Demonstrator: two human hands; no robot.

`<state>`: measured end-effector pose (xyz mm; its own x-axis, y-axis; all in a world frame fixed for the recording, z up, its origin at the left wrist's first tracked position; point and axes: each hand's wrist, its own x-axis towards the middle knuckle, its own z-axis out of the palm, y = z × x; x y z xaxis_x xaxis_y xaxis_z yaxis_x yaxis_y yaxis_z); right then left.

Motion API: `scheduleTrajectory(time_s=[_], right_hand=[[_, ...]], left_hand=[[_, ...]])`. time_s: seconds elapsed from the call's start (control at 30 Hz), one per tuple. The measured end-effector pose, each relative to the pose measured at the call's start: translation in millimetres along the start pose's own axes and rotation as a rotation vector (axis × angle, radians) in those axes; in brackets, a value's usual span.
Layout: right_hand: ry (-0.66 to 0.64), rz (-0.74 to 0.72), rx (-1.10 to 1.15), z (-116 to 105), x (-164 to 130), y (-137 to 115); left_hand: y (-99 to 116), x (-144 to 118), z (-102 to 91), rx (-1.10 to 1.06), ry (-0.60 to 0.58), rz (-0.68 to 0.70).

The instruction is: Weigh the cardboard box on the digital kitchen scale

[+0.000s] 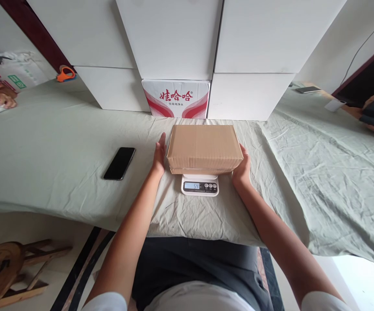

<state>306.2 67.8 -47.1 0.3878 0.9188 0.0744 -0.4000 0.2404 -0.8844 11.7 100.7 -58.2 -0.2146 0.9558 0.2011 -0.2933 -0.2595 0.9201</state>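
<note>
A closed brown cardboard box (205, 144) rests on a small white kitchen scale (200, 186), covering most of its platform. The scale's display is lit and seems to read 54, with several round buttons beside it. My left hand (160, 154) is open at the box's left side, fingers stretched away from me, with a narrow gap between palm and cardboard. At the right side, my right hand (242, 167) lies along the box with its fingers extended; it appears to touch the lower right edge, and part of it is hidden behind the box.
A black phone (119, 163) lies left on the wrinkled green tablecloth (60, 160). White cartons (170, 39) form a wall behind, one printed with red (177, 99). Orange-handled scissors (65, 74) lie far left. Other people's hands (3, 98) show at both sides. A wooden stool (1, 268) stands below left.
</note>
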Motion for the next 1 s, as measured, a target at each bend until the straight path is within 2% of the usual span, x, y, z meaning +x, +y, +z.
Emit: scheduleTrajectory(time_s=[0.3,0.63,0.73,0.87,1.0], right_hand=[[-0.061,-0.004,-0.001,-1.0,-9.7,-0.2],[-0.131,-0.006,-0.015,6.9,-33.2,-10.7],[-0.128,-0.018,-0.032,8.0,-37.9,-10.7],[-0.071,-0.059,-0.045,8.6,-42.0,-9.5],[-0.047,-0.075,-0.058,11.3,-44.9,-8.9]], left_hand=[[11.2,-24.1,10.7,-0.05,-0.118,0.023],[26.4,-52.1,18.9,0.013,-0.122,0.047],[28.3,-57.3,19.6,0.033,-0.068,0.077],[26.5,-62.4,17.3,0.077,0.087,0.107],[21.5,-64.5,14.6,0.116,0.084,0.122]])
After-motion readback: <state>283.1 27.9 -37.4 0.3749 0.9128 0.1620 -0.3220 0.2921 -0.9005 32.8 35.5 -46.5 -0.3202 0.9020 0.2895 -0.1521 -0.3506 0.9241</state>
